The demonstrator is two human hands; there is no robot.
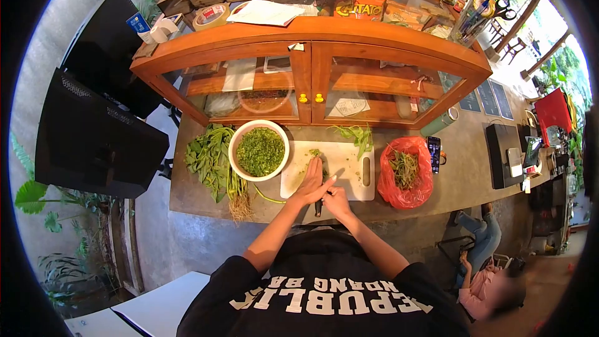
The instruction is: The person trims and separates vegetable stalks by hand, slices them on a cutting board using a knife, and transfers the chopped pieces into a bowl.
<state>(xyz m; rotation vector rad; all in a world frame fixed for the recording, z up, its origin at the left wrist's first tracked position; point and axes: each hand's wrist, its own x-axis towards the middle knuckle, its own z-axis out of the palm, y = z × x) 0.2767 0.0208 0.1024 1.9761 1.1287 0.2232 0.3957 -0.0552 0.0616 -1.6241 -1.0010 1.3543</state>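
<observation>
My left hand [311, 187] lies over the white cutting board [296, 190], its fingers stretched out flat and pointing away from me. Close against it, my right hand [337, 203] is closed on a knife [318, 208]; the black handle shows below the hands, while most of the blade is hidden. Some chopped greens [315, 152] lie by my left fingertips. A leafy sprig [360, 137] rests at the board's far right corner. Left of the board, a white bowl [233, 157] is full of finely chopped greens [261, 152].
Leafy stems with roots [211, 156] lie left of the bowl. A red plastic bag [388, 195] of plant scraps and a phone [434, 153] are on the right. A wooden glass-door cabinet [306, 34] borders the counter's back. A person [483, 287] sits at lower right.
</observation>
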